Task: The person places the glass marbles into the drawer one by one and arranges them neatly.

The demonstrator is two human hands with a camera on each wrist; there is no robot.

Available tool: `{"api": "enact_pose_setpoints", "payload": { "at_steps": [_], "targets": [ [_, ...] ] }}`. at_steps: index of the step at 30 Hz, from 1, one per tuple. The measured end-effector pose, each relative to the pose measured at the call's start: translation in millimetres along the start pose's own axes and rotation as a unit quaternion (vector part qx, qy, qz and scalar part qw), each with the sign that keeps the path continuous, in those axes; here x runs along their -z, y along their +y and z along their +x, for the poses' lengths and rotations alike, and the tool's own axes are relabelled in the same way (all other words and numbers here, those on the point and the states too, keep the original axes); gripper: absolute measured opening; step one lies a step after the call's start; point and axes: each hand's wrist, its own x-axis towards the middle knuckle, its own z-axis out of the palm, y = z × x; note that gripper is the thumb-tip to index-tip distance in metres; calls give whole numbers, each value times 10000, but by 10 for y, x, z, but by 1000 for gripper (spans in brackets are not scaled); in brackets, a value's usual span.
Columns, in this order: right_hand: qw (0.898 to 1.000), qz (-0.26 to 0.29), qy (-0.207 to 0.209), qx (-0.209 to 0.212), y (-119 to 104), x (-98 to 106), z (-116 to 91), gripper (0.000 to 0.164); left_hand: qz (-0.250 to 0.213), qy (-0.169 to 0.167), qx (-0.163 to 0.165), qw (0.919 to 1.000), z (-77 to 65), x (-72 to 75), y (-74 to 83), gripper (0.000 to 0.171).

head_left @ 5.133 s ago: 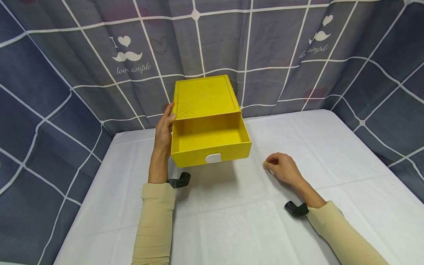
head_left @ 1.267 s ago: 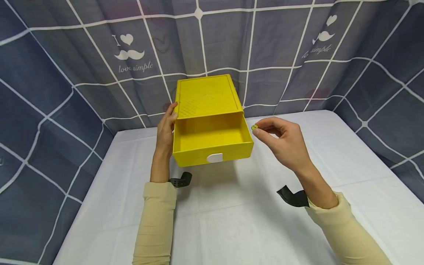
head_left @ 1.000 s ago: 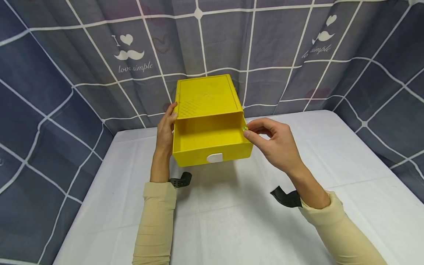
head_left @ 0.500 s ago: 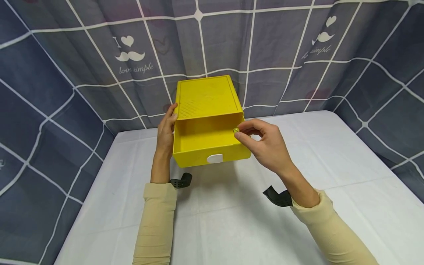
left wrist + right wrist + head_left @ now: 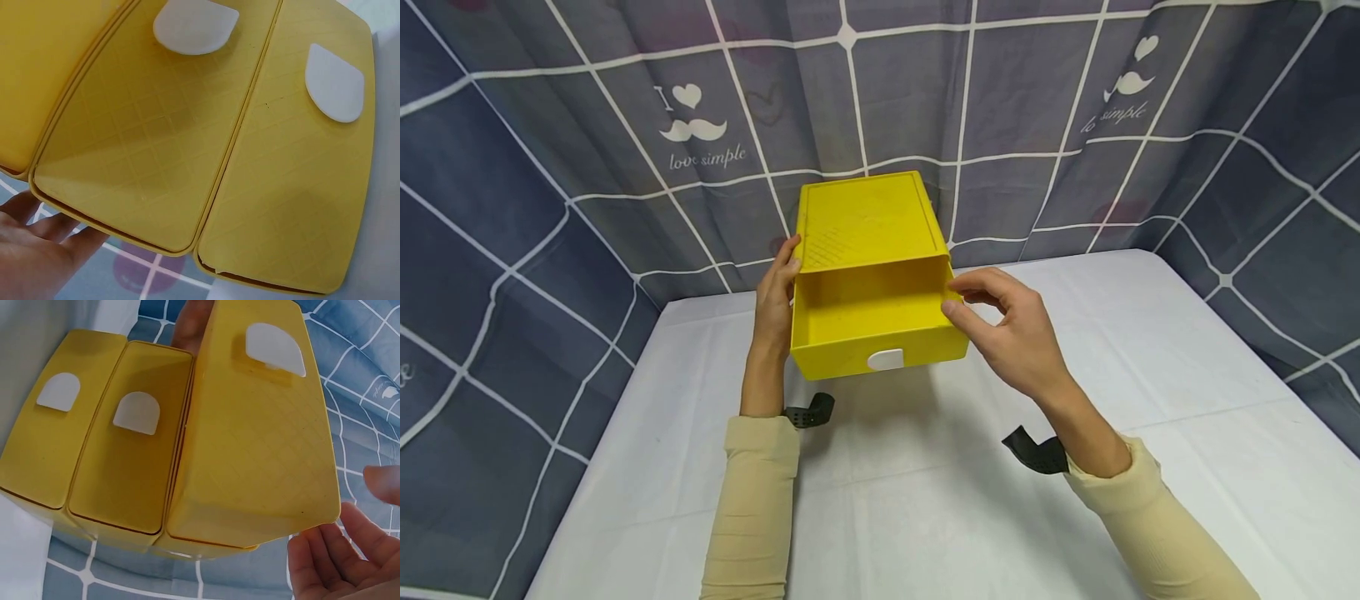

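A yellow cabinet of stacked drawers point(image 5: 872, 218) stands at the back of the table. Its top drawer point(image 5: 835, 360), with a white tab handle point(image 5: 886, 359), is pulled out toward me; no loose thing shows in it. My left hand point(image 5: 772, 298) rests along the cabinet's left side, fingers reaching back. At the drawer's right wall is my right hand point(image 5: 1017, 333), thumb and forefinger apart with nothing visible between them. In the right wrist view its fingers point(image 5: 353, 553) lie just beside the drawer front point(image 5: 256, 444).
Two lower drawers are closed, a middle one point(image 5: 144, 125) and a bottom one point(image 5: 287, 150), each with a white tab. A white cloth covers the table point(image 5: 887, 517). Grey checked curtains point(image 5: 1015, 100) hang close behind the cabinet and on both sides.
My right hand came up from the table with a small yellow-green bead, carried it left over the open drawer and let it go. The hand has since shifted slightly right; the left hand stayed put.
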Motion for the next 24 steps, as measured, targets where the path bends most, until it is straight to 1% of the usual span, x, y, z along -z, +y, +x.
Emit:
{"api": "enact_pose_setpoints", "payload": {
  "at_steps": [2, 5, 7, 10, 12, 13, 15, 18, 20, 22, 24],
  "targets": [
    [9999, -38, -80, 88, 19, 4, -14, 27, -6, -2, 19, 10000, 0, 3, -1, 57],
    [9995, -120, -245, 167, 60, 7, -47, 45, -7, -10, 27, 10000, -2, 2, 2, 57],
    [9990, -193, -386, 110, 95, 4, -83, 59, -15, -13, 27, 10000, -2, 1, 3, 57],
    [9977, -271, -597, -144, 158, -11, -147, 79, -37, -25, 12, 10000, 0, 2, -1, 57],
    [9966, -315, -729, -240, 204, -34, -181, 92, -40, -25, -1, 10000, 3, 3, -8, 57],
    [9959, -349, -793, -245, 227, -49, -193, 97, -25, -18, -5, 10000, 4, 3, -11, 57],
    [9944, -513, -916, -95, 279, -84, -208, 107, 21, 7, 10, 10000, 7, 3, -17, 57],
    [9910, -864, -969, 336, 348, -136, -213, 112, 106, 32, 29, 9999, 10, 3, -19, 56],
    [9882, -1101, -893, 572, 382, -164, -205, 111, 120, 16, 39, 9999, 12, 7, -16, 56],
    [9874, -1200, -785, 676, 403, -184, -188, 109, 80, -24, 35, 10000, 14, 11, -8, 56],
    [9884, -1179, -700, 658, 419, -200, -161, 108, 34, -66, 39, 10000, 17, 17, 5, 56]
  ]
}}
